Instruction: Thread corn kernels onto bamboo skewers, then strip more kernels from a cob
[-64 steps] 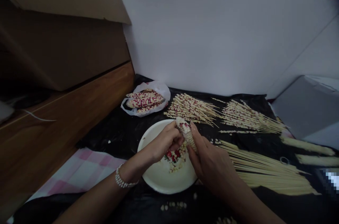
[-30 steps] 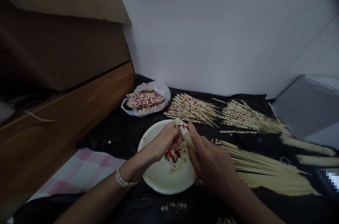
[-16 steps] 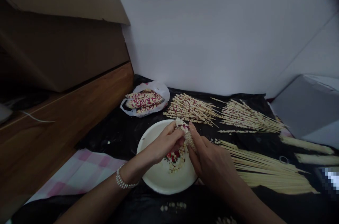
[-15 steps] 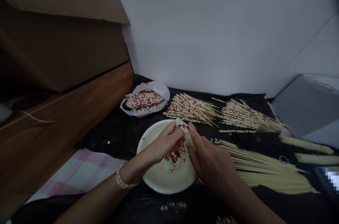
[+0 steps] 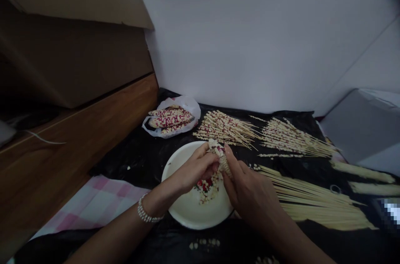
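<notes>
Both hands hold a short corn cob (image 5: 221, 160) with white and dark red kernels, over a white plate (image 5: 190, 212). My left hand (image 5: 195, 169) grips its upper part, and my right hand (image 5: 246, 192) pinches its lower end. Loose kernels (image 5: 206, 189) lie in the plate beneath my hands. A beaded bracelet (image 5: 146, 214) circles my left wrist. Part of the cob is hidden by my fingers.
Whole cobs (image 5: 170, 120) lie on a white plastic bag (image 5: 189, 105). Kernel-threaded skewers (image 5: 226, 128) and bare skewers (image 5: 318, 201) lie on a black plastic sheet (image 5: 134, 160). A wooden edge (image 5: 78, 130) runs along the left; a pink checked cloth (image 5: 93, 201) lies below it.
My left fingers have shifted slightly higher along the cob, and the cob has turned a little between my hands. The plate and skewers have not visibly moved.
</notes>
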A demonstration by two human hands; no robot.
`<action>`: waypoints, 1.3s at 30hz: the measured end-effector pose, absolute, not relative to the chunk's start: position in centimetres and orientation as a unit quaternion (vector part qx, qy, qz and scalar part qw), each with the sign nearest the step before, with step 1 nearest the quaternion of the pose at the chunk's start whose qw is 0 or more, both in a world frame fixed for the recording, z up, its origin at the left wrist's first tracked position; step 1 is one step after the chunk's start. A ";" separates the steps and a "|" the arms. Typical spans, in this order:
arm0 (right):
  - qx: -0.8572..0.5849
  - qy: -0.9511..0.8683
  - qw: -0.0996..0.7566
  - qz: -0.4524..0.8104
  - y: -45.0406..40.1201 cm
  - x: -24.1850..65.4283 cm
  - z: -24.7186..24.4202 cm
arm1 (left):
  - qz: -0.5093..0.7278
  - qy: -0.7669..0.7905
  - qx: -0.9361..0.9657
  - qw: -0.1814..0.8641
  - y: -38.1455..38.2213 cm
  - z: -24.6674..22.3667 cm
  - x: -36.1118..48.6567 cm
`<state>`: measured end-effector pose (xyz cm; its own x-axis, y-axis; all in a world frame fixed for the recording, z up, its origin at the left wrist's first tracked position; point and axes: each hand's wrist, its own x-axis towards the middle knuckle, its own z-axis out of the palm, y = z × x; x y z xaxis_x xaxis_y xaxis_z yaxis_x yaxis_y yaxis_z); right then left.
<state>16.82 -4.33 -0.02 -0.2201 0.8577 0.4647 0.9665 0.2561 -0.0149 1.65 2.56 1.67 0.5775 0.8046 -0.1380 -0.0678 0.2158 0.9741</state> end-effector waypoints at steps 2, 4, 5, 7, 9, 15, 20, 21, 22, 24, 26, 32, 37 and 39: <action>-0.595 -0.770 0.185 -0.136 -4.4 16.7 0.0 | 0.314 0.358 0.553 0.684 2.4 1.5 2.0; -0.595 -0.772 0.180 -0.131 -4.4 16.7 0.0 | 0.319 0.376 0.559 0.666 2.3 1.1 2.3; -0.595 -0.772 0.181 -0.131 -4.4 16.6 0.0 | 0.323 0.381 0.561 0.660 2.3 0.9 2.3; -0.595 -0.770 0.185 -0.134 -4.4 16.6 0.0 | 0.327 0.385 0.558 0.659 2.3 0.8 2.4; -0.596 -0.768 0.187 -0.141 -4.3 16.6 0.0 | 0.322 0.365 0.551 0.678 2.4 1.0 2.2; -0.592 -0.767 0.199 -0.145 -4.3 16.8 -0.2 | 0.323 0.337 0.549 0.694 2.4 1.6 1.9; -0.588 -0.774 0.208 -0.111 -4.3 16.9 -0.1 | 0.297 0.323 0.576 0.690 2.3 1.9 1.8; -0.589 -0.774 0.207 -0.102 -4.3 17.0 -0.1 | 0.291 0.320 0.578 0.692 2.3 2.1 1.8; -0.591 -0.773 0.208 -0.096 -4.3 17.0 -0.1 | 0.284 0.317 0.582 0.693 2.3 2.3 1.7; -0.593 -0.772 0.210 -0.092 -4.3 17.0 -0.1 | 0.273 0.317 0.591 0.690 2.3 2.6 1.7; -0.594 -0.772 0.206 -0.096 -4.3 17.0 -0.1 | 0.275 0.331 0.600 0.674 2.2 2.5 1.7; -0.593 -0.776 0.165 -0.135 -4.4 16.5 -0.3 | 0.330 0.415 0.626 0.572 2.1 0.4 2.3; -0.593 -0.776 0.167 -0.135 -4.5 16.3 -0.2 | 0.341 0.421 0.591 0.598 2.0 0.4 2.5; -0.593 -0.775 0.181 -0.123 -4.6 16.4 -0.2 | 0.324 0.401 0.562 0.647 2.0 1.2 2.4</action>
